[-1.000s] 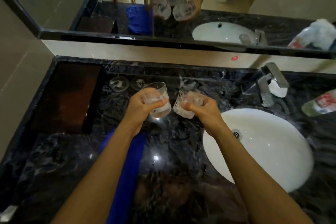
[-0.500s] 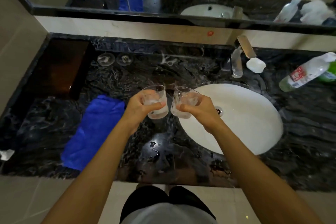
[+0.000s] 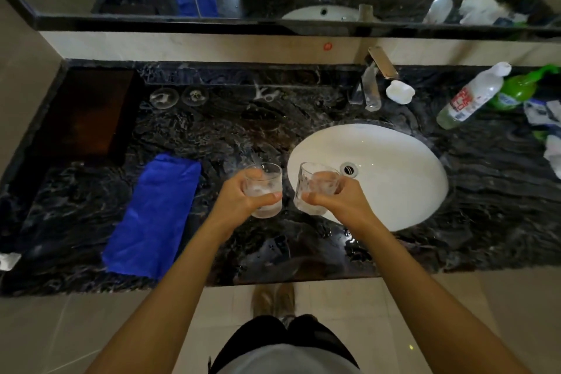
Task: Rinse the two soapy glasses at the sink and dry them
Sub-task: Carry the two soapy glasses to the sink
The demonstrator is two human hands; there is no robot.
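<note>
The left hand (image 3: 239,194) is wrapped round the left glass (image 3: 264,188), a clear straight-sided tumbler clouded with white suds, fingers behind and thumb across the front. It is held just left of the white oval sink basin (image 3: 394,191), over the black marbled stone table (image 3: 230,136). The right hand (image 3: 340,200) grips the right glass (image 3: 315,185), a matching sudsy tumbler leaning slightly away from the basin, above the basin's left rim. The two glasses are close but not touching.

The step in hand looks like bringing both to water. The chrome tap (image 3: 372,85) stands behind the basin, and no stream shows from it. Both hands are full, so one glass probably has to be set down before the tap can be opened. The bowl of the basin would be the safer place, since suds then drain away rather than spread on the table.

Soapy glass is likely slippery, so a full wrap low on the wall should hold better than a fingertip pinch near the lip. Keep the two apart on the way across the basin to avoid a knock. Rinse one at a time, tilted so water sweeps the inside, then the outside.

The folded blue cloth (image 3: 154,215) lies on the table well left of the basin, handy for drying.
</note>
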